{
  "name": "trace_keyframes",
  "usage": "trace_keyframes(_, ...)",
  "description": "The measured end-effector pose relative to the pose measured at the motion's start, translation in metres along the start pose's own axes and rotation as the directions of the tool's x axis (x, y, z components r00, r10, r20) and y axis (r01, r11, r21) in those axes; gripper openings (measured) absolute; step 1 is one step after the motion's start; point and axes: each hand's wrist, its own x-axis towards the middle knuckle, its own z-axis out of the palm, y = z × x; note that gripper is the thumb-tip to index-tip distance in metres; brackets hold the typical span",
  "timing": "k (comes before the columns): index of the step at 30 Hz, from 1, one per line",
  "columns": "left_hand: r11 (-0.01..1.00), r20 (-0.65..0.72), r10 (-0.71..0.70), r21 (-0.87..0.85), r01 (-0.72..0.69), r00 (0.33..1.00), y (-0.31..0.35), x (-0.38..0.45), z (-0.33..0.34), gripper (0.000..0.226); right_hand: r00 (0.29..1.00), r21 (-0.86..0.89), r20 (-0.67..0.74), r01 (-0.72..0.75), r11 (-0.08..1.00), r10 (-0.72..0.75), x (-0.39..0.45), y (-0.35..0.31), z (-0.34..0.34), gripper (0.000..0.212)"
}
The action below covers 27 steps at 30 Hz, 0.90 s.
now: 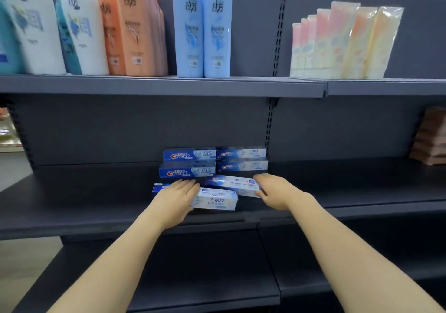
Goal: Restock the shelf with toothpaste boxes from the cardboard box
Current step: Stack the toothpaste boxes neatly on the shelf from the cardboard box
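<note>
Several toothpaste boxes lie on the dark middle shelf point(96, 206). Two blue boxes point(188, 163) are stacked at the back left and two paler boxes point(242, 159) beside them on the right. In front lie a white box point(217, 200), a blue-and-white box point(231, 183) behind it, and a blue box point(159, 187) partly hidden under my left hand. My left hand point(176, 199) rests with straight fingers on the left end of the white box. My right hand point(275, 189) touches the right end of the blue-and-white box, its fingers bent against that end. The cardboard box is out of view.
The upper shelf point(169, 86) carries white, orange and blue bottles point(202, 25) and pastel packets point(342, 45). Brown packs point(429, 139) sit at the far right of the middle shelf. A lower dark shelf point(205, 276) lies beneath my arms.
</note>
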Motion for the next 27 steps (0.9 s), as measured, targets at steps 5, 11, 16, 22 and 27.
trace_keyframes(5,0.987,0.128,-0.087,-0.123,0.103,0.988,-0.031,0.005,0.023,0.071,0.988,0.027,0.147,-0.049,0.998,0.045,0.039,-0.002,0.01,0.048)
trace_keyframes(11,0.968,0.334,-0.064,-0.207,0.139,0.94,-0.046,0.019,0.042,0.062,0.961,0.073,0.263,-0.106,0.992,0.083,0.076,-0.006,0.026,0.052)
trace_keyframes(16,0.939,0.345,-0.052,-0.301,0.163,0.937,-0.054,0.025,0.057,0.061,0.953,0.1,0.289,-0.126,0.987,0.093,0.09,-0.01,0.037,0.048)
trace_keyframes(22,0.916,0.297,-0.041,-0.37,0.154,0.954,-0.058,0.025,0.069,0.063,0.929,0.099,0.347,-0.173,0.98,0.129,0.099,-0.009,0.035,0.05)
trace_keyframes(27,0.896,0.27,-0.057,-0.41,0.168,0.961,-0.054,0.019,0.078,0.06,0.91,0.094,0.386,-0.206,0.974,0.155,0.1,-0.011,0.031,0.055)
